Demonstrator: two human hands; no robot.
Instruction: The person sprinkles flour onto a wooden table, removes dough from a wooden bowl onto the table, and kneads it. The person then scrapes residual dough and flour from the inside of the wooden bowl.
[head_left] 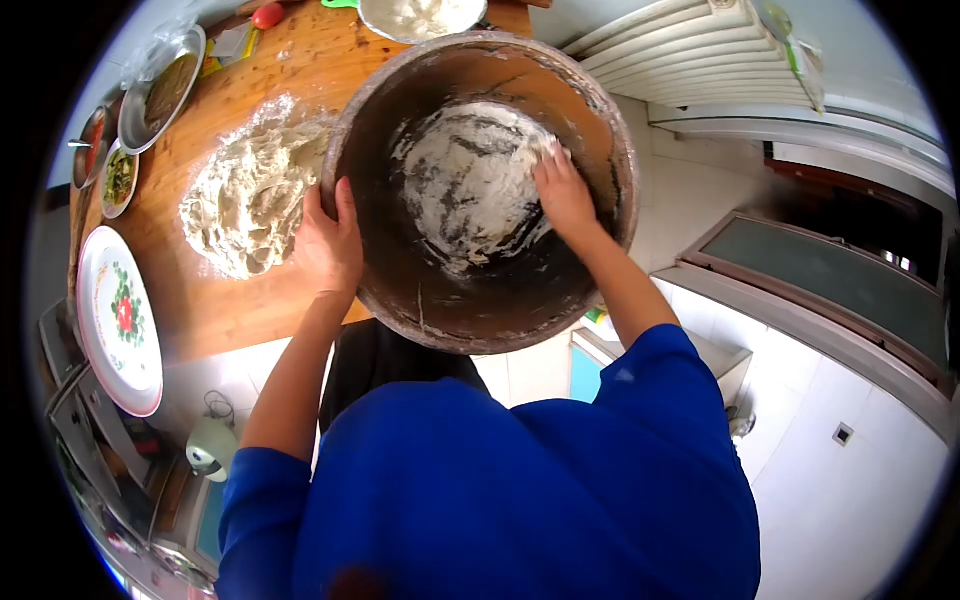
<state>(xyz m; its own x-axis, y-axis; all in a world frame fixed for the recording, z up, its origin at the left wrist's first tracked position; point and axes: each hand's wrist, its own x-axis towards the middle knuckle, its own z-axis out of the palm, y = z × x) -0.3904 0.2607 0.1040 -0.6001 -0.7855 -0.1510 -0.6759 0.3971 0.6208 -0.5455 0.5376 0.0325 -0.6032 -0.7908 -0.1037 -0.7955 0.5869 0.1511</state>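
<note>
A big, deep brown basin [470,335] tilts toward me at the table's edge. My left hand [335,240] grips its left rim, thumb pointing up along the side. Inside, white flour and dough residue [465,190] coats the bottom in smears. My right hand [565,195] reaches into the basin, its bent fingers pressed together against the residue at the right; what they hold there is hard to make out. A large rough mound of pale dough [250,200] lies on the wooden table [200,325], just left of my left hand.
A white flowered tray [115,290] overhangs the table's left edge. Behind it are a small dish of chopped greens [119,180], a metal bowl [190,50] and a red-filled bowl [92,148]. A flour bowl [420,20] and a tomato [268,15] sit farther back. A radiator [690,60] stands right.
</note>
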